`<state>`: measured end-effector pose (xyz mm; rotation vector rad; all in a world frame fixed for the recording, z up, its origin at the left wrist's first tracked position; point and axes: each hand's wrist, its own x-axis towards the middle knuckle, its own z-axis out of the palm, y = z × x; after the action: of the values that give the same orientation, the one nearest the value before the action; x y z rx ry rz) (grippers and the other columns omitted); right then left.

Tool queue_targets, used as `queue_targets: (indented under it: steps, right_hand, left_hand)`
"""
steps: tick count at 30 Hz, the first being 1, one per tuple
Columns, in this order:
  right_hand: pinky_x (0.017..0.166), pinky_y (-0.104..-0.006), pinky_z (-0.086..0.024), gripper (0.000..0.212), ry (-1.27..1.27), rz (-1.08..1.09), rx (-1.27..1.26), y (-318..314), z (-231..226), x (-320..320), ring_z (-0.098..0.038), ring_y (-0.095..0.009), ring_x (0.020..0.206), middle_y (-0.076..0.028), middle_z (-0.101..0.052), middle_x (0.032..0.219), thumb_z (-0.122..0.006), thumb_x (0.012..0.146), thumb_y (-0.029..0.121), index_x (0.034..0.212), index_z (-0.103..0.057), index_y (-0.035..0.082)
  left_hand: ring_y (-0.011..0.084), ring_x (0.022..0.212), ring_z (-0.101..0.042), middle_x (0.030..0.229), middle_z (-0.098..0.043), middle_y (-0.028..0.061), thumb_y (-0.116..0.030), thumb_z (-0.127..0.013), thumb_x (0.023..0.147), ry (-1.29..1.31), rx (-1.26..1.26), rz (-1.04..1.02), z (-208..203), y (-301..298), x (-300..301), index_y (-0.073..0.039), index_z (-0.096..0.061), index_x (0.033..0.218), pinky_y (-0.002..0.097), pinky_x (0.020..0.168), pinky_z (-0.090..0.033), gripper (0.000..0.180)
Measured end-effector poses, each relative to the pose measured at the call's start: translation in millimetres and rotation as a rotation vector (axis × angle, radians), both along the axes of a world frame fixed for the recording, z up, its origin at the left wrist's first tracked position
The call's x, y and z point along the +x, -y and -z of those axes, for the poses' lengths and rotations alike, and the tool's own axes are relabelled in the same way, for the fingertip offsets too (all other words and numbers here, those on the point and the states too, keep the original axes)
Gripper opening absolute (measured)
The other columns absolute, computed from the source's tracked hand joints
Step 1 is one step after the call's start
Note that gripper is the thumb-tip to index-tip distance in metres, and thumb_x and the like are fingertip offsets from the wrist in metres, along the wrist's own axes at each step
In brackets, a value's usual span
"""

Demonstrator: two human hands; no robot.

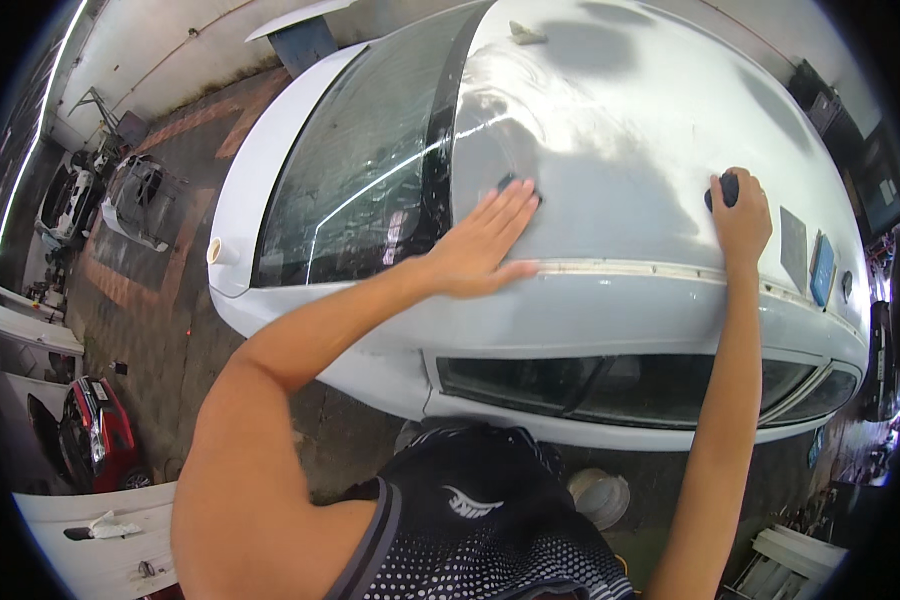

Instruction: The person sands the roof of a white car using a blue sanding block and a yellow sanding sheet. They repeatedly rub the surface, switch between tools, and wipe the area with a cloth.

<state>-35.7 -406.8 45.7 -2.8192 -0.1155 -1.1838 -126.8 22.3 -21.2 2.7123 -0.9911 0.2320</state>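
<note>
On the white car roof (pixel 660 110), my left hand (pixel 485 240) lies with fingers stretched out over a small dark pad (pixel 507 182), pressing it to a dull grey patch beside the windshield. Most of that pad is covered by the fingers, so its kind is hard to make out. Farther right, my right hand (pixel 745 225) is wrapped round a dark rounded block (pixel 722 191) that touches the roof. A grey rectangular sheet (pixel 793 250) and a blue flat block (pixel 822 270) lie right of that hand.
A crumpled pale cloth (pixel 527 34) rests at the roof's far edge. The windshield (pixel 370 150) slopes down on the left, with a cream cup-like piece (pixel 215 251) beyond it. A white bucket (pixel 600 498) stands beside me. A red car (pixel 100 435) is at the lower left.
</note>
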Motion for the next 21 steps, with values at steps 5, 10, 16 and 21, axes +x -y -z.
queue_targets:
  steps: [5,10,16,21]
  right_hand:
    - [0.081,-0.0473,-0.057,0.027,0.018,-0.082,-0.004,-27,-5,13,-0.071,-0.032,0.099,-0.007,-0.072,0.104,-0.075,0.096,0.038,0.111,-0.068,0.016]
    - [0.082,-0.0457,-0.056,0.028,0.028,-0.058,0.010,-4,3,4,-0.071,-0.031,0.098,-0.006,-0.072,0.104,-0.076,0.096,0.037,0.113,-0.070,0.015]
    - [0.081,-0.0451,-0.057,0.028,0.019,-0.096,0.027,-25,-8,13,-0.071,-0.030,0.097,-0.006,-0.072,0.103,-0.076,0.096,0.037,0.112,-0.069,0.015]
    - [0.081,-0.0450,-0.057,0.028,0.017,-0.042,0.024,-12,2,2,-0.071,-0.030,0.096,-0.006,-0.072,0.103,-0.076,0.096,0.037,0.112,-0.069,0.015]
  left_hand:
    - [0.0429,0.163,-0.018,0.173,-0.020,0.0327,-0.068,-0.038,0.108,-0.003,-0.225,-0.361,8,-40,93,0.012,-0.026,0.163,0.0505,0.133,-0.017,0.098]
    - [0.0426,0.164,-0.015,0.175,-0.015,0.0306,-0.066,-0.037,0.109,0.031,-0.081,-0.021,11,12,21,0.011,-0.022,0.165,0.0501,0.133,-0.018,0.097]
    - [0.0403,0.166,-0.009,0.177,-0.010,0.0278,-0.064,-0.036,0.110,-0.116,-0.165,-0.422,-8,-43,118,0.008,-0.016,0.168,0.0488,0.134,-0.007,0.094]
    - [0.0393,0.166,-0.008,0.178,-0.008,0.0275,-0.063,-0.036,0.111,-0.028,-0.060,-0.046,10,3,46,0.008,-0.015,0.168,0.0491,0.134,-0.008,0.093]
